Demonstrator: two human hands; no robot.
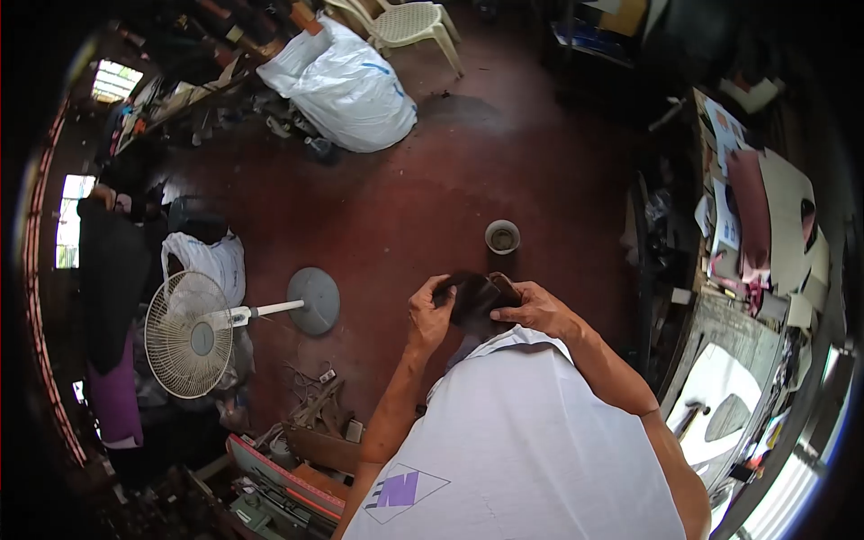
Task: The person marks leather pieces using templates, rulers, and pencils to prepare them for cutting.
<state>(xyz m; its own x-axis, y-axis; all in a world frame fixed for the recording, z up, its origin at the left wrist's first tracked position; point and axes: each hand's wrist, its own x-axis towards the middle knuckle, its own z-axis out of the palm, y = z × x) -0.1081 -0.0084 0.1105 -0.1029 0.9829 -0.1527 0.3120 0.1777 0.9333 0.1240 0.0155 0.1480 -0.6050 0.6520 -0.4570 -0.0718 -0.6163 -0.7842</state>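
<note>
Both of my hands hold a dark brown, leather-like piece (474, 301) in front of my lap. My left hand (430, 310) pinches its left edge between thumb and fingers. On the other side, my right hand (537, 310) grips the right edge, its thumb lying across the near face. The piece looks bent or folded, and its exact kind is hard to make out. Just beyond it, a white bucket-like container (502, 237) stands on the red floor, with something greyish inside.
To the left stands a pedestal fan (191, 335) on a round grey base (313, 301). A large white sack (346, 85) and a plastic chair (405, 25) are at the back. At the right is a worn workbench (733, 333) with sheets and a hammer (691, 418). A wooden box (322, 448) sits lower left.
</note>
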